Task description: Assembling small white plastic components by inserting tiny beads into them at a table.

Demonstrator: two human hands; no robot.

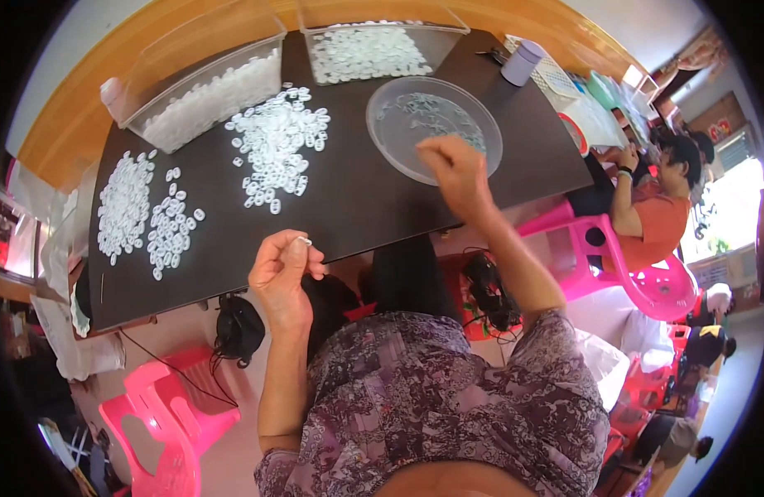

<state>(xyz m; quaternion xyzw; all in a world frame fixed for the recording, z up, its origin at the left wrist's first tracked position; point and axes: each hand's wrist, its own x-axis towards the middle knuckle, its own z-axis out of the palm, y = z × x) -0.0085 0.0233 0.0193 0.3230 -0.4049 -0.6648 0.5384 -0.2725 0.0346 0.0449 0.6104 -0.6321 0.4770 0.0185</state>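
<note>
My left hand (281, 282) is raised at the near edge of the dark table, its thumb and fingertips closed on a small white piece (305, 241). Over the near side of a shallow, round, clear plastic tray (390, 147) is my right hand (462, 176), with fingers pinched together. Whatever lies between those fingertips is too small to make out. Small grey-green pieces (423, 106) are scattered in the tray. To its left lies a heap of small white oval pieces (278, 142) with openings in them. Two more heaps, a larger one (125, 205) and a smaller one (173, 229), lie farther left.
Two clear plastic boxes of white pieces, one at left (204, 80) and one at centre (441, 51), stand along the table's far side. A lilac cup (522, 63) stands at far right. Pink chairs (175, 414) flank me. Someone in orange (655, 219) sits at right.
</note>
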